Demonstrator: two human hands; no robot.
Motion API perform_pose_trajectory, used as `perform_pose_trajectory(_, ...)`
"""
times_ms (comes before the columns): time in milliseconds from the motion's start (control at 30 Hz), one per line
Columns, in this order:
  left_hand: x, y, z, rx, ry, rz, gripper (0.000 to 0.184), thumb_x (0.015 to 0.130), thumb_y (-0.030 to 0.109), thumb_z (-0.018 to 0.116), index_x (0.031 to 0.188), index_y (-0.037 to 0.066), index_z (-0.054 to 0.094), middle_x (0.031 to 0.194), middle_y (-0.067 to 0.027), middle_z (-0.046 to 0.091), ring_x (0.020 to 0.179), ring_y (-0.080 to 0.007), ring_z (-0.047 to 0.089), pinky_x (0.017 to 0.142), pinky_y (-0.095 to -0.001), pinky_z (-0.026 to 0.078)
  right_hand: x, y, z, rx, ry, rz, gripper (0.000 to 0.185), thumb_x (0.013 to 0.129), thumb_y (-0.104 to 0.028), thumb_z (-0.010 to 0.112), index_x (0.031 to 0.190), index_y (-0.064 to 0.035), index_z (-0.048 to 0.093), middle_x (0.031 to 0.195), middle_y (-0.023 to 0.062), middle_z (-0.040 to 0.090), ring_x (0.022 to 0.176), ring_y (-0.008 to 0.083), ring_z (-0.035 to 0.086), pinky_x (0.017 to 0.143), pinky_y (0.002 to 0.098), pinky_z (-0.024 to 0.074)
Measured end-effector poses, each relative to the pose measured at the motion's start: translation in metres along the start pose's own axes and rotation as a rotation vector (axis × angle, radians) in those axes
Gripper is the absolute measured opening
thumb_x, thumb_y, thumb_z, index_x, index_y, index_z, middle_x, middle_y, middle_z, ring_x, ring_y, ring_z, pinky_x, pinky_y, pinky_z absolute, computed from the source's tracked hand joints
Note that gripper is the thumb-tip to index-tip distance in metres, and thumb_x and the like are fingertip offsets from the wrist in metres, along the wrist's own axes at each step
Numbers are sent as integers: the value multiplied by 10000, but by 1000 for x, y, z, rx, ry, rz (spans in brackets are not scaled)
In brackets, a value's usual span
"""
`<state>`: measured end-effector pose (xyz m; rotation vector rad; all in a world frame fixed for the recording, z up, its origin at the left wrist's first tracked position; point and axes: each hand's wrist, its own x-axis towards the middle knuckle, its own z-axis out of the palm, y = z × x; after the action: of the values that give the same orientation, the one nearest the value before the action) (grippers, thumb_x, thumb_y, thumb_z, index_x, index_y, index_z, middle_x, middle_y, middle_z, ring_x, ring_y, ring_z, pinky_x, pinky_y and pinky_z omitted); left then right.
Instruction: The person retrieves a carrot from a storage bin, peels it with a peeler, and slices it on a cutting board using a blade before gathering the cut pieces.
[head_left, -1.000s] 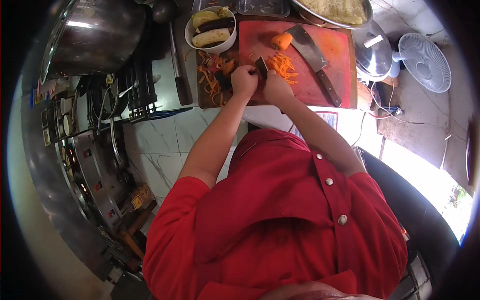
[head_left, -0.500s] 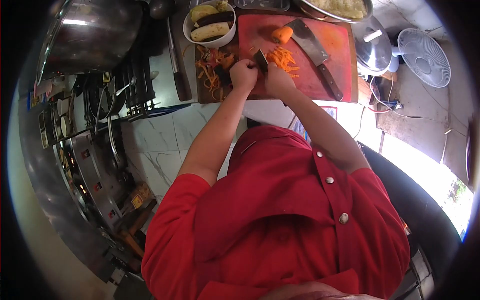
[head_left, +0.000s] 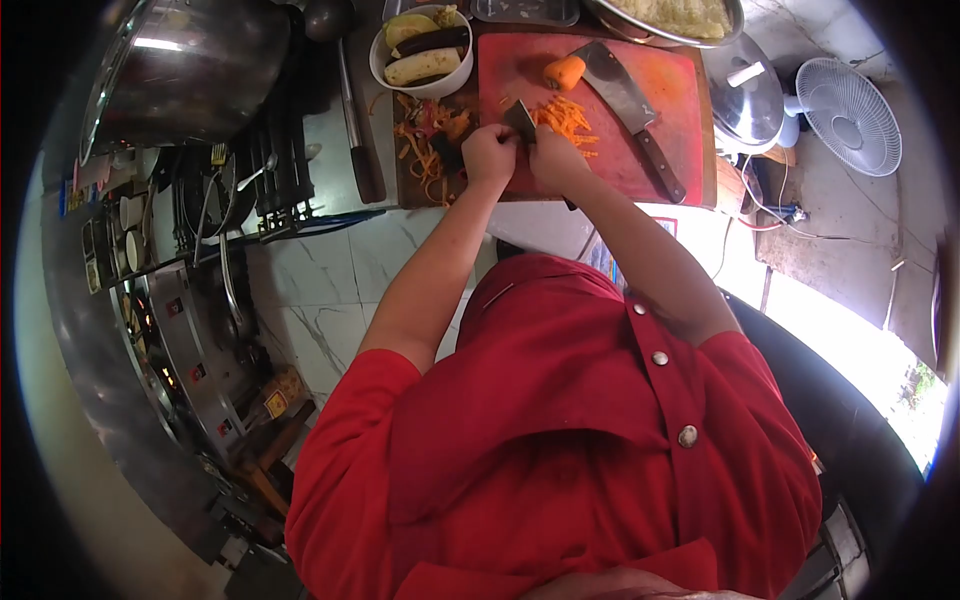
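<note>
Side by side at the near edge of the red cutting board (head_left: pixel 665 90) are my two hands. My right hand (head_left: pixel 556 160) is closed round a small knife (head_left: pixel 519 121), whose dark blade points up and left. Left of the blade, my left hand (head_left: pixel 490 156) has its fingers curled together; what they hold, if anything, is hidden. Orange carrot strips (head_left: pixel 567 120) lie just beyond my right hand. Farther back sits a carrot piece (head_left: pixel 564 73), beside a large cleaver (head_left: pixel 632 115) lying flat. Peelings (head_left: pixel 425 140) are heaped to the left of my left hand.
A white bowl (head_left: pixel 447 85) holds an eggplant and other vegetables at the back left. Behind the board stand a metal tray (head_left: pixel 525 12) and a pan of pale food (head_left: pixel 675 17). A large pot (head_left: pixel 190 80) and a long-handled ladle (head_left: pixel 362 160) are left; a fan (head_left: pixel 848 117) is right.
The whole view has shifted slightly. Both hands stay close together at the board's near edge, and the small knife's blade has tilted a little more to the left.
</note>
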<state>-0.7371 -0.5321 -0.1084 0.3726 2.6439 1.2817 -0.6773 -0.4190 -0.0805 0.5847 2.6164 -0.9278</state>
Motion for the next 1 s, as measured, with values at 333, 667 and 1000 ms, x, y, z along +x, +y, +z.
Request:
perform_pose_trajectory(333,-19,-13,-2,109,60,257,112,733,114,630,780,16,658,782,-172,611,772,-357,595,678,-433,473,-31,-15,-9,-167,-97,-27,232,837,-95,471,1041,14,458,895,233,650,850,356,659,716,450,527)
perform_pose_trajectory(667,1,-10,-4,164,-27,246,115,711,133,596,721,34,653,746,-172,611,758,-362,591,676,-443,469,-16,-19,-20,-117,-91,-72,239,858,-110,449,1063,9,474,934,220,652,871,363,654,741,449,522)
perform_pose_trajectory(1000,3,1,-10,151,-219,158,193,771,175,611,854,7,659,950,-195,627,897,-348,596,777,-396,471,-41,15,-24,140,60,25,245,842,-134,452,1028,20,493,950,261,627,894,385,630,769,460,500)
